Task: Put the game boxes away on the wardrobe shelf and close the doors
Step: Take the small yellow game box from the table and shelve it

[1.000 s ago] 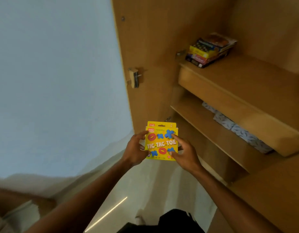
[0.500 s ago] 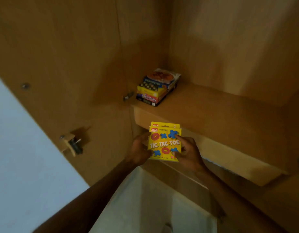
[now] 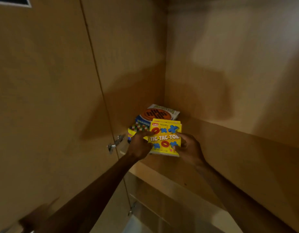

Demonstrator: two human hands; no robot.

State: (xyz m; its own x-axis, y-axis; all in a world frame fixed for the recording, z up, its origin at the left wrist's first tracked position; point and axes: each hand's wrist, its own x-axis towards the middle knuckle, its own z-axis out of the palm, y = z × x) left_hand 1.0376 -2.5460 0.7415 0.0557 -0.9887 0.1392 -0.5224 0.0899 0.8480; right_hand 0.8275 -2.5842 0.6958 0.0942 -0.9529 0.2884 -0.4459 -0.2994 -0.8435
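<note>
Fingers point(image 3: 145, 135) of the left hand point(image 3: 139, 146) curl round the left edge of the Tic Tac Toe box point(image 3: 164, 137), with the thumb laid across its printed face. The right hand point(image 3: 190, 148) pinches the right edge in the same way, so both hands are grasping the box.

The box is a flat yellow cardboard rectangle with glossy print: red rings, blue crosses and white lettering that reads upright to the camera. Its long axis runs from 6 to 12 o'clock. The top edge, with a small red brand label, points to 12 o'clock toward the wardrobe's inner corner, and the face tilts up at the viewer. It is held over the front part of the shelf point(image 3: 238, 157), a smooth tan wood-laminate board with a thick front lip.

Just behind it, at 11 to 12 o'clock, lies the stack of game boxes point(image 3: 159, 113), flat cartons one on another. The top one is pale with a round orange peg board printed on it, and the one beneath is blue with a checkered pattern. The held box overlaps the stack in this view; whether they touch I cannot tell, since the picture is dim and soft.

At 9 o'clock from the hands, a metal hinge point(image 3: 115, 143) sits where the open wardrobe door point(image 3: 44, 98) meets the side panel. A plain laminate back panel point(image 3: 229, 64) fills 1 to 3 o'clock.
</note>
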